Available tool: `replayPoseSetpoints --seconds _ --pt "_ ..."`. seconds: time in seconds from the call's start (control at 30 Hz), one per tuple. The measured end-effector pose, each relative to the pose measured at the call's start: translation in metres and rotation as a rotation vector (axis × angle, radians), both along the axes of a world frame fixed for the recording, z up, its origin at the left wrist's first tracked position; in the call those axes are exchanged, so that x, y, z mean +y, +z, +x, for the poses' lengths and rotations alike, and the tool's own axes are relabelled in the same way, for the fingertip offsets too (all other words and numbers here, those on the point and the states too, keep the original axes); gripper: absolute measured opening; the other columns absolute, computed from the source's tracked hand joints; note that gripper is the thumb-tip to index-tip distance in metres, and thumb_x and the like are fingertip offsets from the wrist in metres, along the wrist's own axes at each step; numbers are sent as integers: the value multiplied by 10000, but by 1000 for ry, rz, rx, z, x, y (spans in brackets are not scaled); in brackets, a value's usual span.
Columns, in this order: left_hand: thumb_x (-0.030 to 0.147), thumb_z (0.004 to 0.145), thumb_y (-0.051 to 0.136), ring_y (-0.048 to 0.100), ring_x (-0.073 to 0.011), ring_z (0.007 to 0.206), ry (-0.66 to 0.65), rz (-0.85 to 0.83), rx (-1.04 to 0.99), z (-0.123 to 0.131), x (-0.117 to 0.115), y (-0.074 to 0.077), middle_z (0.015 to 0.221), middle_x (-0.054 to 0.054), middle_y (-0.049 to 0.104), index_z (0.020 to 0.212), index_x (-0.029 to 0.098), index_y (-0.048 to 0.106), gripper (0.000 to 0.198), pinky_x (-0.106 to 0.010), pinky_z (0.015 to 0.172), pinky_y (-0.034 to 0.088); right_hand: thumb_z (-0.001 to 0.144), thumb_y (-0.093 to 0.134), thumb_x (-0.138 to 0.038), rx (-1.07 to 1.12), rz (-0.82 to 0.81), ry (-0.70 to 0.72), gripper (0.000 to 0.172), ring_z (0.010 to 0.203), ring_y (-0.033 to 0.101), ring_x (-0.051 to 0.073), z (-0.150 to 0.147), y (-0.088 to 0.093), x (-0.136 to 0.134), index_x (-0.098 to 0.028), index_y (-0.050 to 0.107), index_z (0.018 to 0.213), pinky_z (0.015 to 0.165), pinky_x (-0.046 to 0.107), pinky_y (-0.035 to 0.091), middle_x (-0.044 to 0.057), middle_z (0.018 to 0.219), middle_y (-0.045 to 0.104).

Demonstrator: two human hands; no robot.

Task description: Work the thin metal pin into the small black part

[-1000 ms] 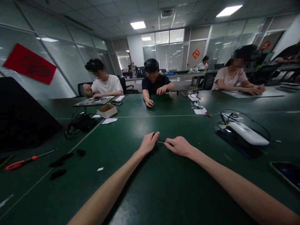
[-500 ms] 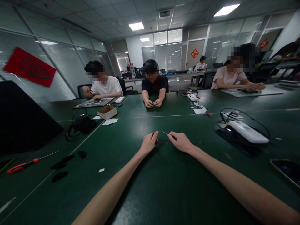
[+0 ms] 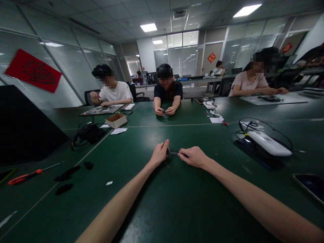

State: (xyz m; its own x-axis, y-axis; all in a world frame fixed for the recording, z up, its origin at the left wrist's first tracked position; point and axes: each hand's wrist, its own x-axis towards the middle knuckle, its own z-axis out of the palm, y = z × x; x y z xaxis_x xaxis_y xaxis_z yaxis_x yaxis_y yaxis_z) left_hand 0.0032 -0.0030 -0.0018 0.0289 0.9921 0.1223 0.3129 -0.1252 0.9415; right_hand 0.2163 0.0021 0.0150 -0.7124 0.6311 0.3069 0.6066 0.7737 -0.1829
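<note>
1. L hand [image 3: 160, 154] & R hand [image 3: 193, 157] are close but not touching; there's a small gap btw them.
2. Both hands pinch a thin silver metal stick [image 3: 174, 153], held just above the table.
3. A small black bit [image 3: 167, 152] sits at the L hand's fingers.
4. Under the hands: dark green table [image 3: 177, 209].
5. To the R: long white plastic box [image 3: 269, 143] on a flat black phone [image 3: 253, 150].
6. Far L: orange-handled screwdriver [image 3: 24, 176].
</note>
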Motion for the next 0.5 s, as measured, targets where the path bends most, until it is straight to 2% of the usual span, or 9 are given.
replayPoseSetpoints --seconds 0.3,0.5 --pt "661 827 279 430 -104 361 2 17 85 1 -1 4 407 20 438 644 148 533 601 -210 398 298 940 334 -414 -14 20 -17 347 603 563 121 -2 -1 0 -212 616 950 592 217 329 21 690 633" --pt "615 841 321 452 -104 413 -2 91 144 1 -2 4 436 21 457 639 149 546 555 -212 463 329 913 379 -471 -45 30 1 345 604 564 124 -1 1 -1 -211 600 966 592 219 341 24 702 635"
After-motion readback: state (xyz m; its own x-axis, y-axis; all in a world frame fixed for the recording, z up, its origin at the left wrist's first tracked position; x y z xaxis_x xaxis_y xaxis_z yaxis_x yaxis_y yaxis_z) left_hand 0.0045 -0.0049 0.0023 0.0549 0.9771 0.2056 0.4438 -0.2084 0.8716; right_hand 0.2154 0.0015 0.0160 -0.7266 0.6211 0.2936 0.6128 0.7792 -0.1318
